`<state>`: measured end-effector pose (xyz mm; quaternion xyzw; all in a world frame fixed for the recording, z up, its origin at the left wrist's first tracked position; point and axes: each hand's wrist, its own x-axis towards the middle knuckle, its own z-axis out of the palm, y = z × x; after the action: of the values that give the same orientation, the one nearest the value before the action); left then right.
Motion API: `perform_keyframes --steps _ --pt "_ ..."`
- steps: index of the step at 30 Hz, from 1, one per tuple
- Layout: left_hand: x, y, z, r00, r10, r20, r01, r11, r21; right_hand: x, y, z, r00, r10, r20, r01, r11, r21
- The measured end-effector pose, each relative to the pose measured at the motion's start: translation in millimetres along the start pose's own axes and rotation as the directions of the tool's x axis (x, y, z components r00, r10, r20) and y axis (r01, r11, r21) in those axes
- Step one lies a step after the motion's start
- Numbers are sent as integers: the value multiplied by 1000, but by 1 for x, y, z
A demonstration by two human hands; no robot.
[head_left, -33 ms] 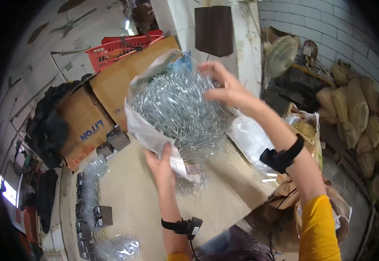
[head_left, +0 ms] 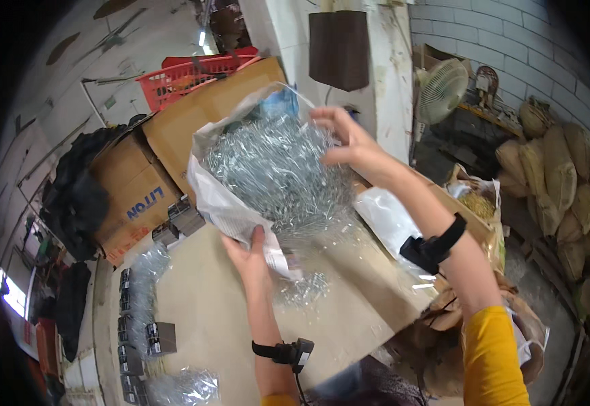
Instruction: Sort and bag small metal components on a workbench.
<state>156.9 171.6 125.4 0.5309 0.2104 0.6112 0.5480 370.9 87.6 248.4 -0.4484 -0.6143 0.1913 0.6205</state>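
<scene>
Metal pieces [head_left: 274, 174] lie in the bag [head_left: 215, 194], a carton [head_left: 171, 145] behind, small boxes [head_left: 162, 337] left, fan [head_left: 442, 93] right.

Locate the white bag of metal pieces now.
In the head view, the white bag is just left of centre, over the pale table, between the left hand, gripping its near edge, and the right hand.

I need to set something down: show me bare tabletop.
Bare beige tabletop lies between the small dark boxes and left forearm; another patch lies right of the loose silvery slivers. Its left side is crowded with boxes and silvery heaps.
</scene>
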Motion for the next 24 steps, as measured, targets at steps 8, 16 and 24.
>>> perform_keyframes --steps 8,16,24 --pt "41 -86 -54 939 207 274 -322 810 491 -6 204 4 812 582 -44 -579 813 65" --pt "47 -101 -80 985 -56 164 -5 936 352 -35 250 -21 847 523 -93 -513 759 -401" --pt "45 -41 -56 960 158 -229 -165 986 -13 -8 143 66 982 -186 -20 152 858 -491"
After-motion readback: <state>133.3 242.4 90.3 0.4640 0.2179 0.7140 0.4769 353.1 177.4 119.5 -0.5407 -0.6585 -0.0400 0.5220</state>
